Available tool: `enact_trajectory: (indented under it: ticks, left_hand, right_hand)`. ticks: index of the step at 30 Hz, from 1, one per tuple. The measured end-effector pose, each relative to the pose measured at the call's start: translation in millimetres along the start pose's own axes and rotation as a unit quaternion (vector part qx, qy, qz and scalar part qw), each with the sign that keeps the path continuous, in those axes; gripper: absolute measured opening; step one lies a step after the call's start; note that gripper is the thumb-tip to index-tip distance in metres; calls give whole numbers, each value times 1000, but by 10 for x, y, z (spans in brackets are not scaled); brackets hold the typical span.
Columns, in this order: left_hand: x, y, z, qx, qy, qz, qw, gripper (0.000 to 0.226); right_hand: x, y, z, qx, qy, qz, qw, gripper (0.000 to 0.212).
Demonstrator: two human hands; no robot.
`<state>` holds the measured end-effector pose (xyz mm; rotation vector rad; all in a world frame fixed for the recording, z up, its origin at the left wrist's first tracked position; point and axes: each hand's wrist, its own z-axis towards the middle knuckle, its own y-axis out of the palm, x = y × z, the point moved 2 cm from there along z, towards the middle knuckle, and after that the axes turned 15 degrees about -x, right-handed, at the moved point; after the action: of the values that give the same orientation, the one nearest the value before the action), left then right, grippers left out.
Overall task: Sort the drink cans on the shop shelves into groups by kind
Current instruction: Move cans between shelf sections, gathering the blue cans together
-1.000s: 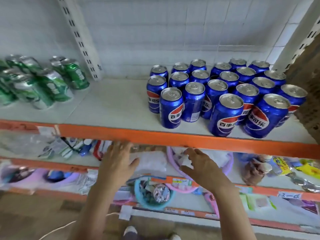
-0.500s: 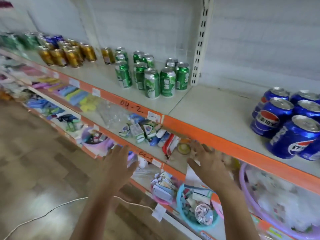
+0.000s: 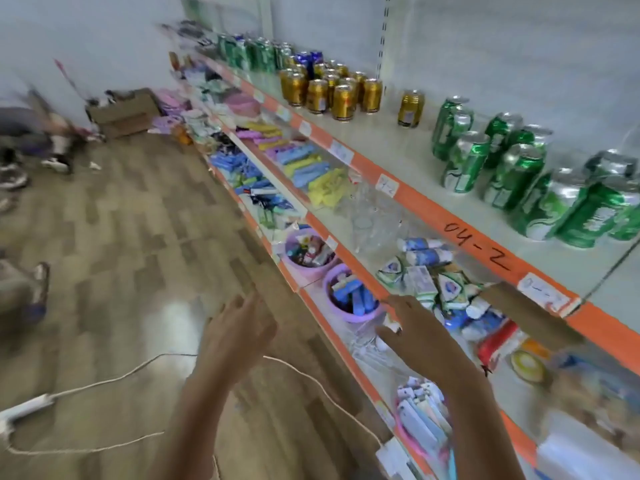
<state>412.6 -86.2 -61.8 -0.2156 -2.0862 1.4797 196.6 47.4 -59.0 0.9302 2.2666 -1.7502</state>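
Along the top shelf [image 3: 391, 140] stand groups of cans: green cans [image 3: 512, 171] at the right, gold cans [image 3: 332, 90] in the middle with one gold can [image 3: 411, 103] apart, then a few dark blue cans [image 3: 309, 59] and more green cans [image 3: 254, 51] at the far end. My left hand [image 3: 239, 332] floats over the floor, fingers spread and holding nothing. My right hand [image 3: 420, 332] hovers in front of the lower shelves, fingers extended, holding nothing. Both hands are well below the cans.
Lower shelves with orange edges [image 3: 429, 202] hold packets, tubes, glassware and purple baskets [image 3: 346, 303]. A white power cable [image 3: 104, 379] lies across the wooden floor. A cardboard box [image 3: 121, 112] and another person's feet [image 3: 20, 168] are at the far left.
The view has swung left along the shelf: the blue cola cans have gone out of sight, the gold and far green cans have come in. Both hands stay empty and spread.
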Motion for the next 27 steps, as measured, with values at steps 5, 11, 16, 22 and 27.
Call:
enact_trajectory:
  ticks: [5,11,16,22,27]
  left_hand:
    - [-408,-3,299,-9,-40,-31,999,49]
    - [-917,-378,1041,18,-104,-52,993,54]
    - [-1167,-1037,1853,68,-117,-35,990,53]
    - [-1293,-1311,2575,62,-114,-60,990,52]
    - [-1514,-1382,3199,13,-96,-39,995,53]
  right_hand:
    - [-281,4,687,-30,-28,-15,999,50]
    - [-735,-86,1894,-71,-92,-24,993,46]
    - [-1236,-518,2881,-54,-147,-20,988,43]
    - [-1464,-854,3650,-39,-152,-37,987,35]
    - [-1550,-927,4209,-57,-122,-37,990,35]
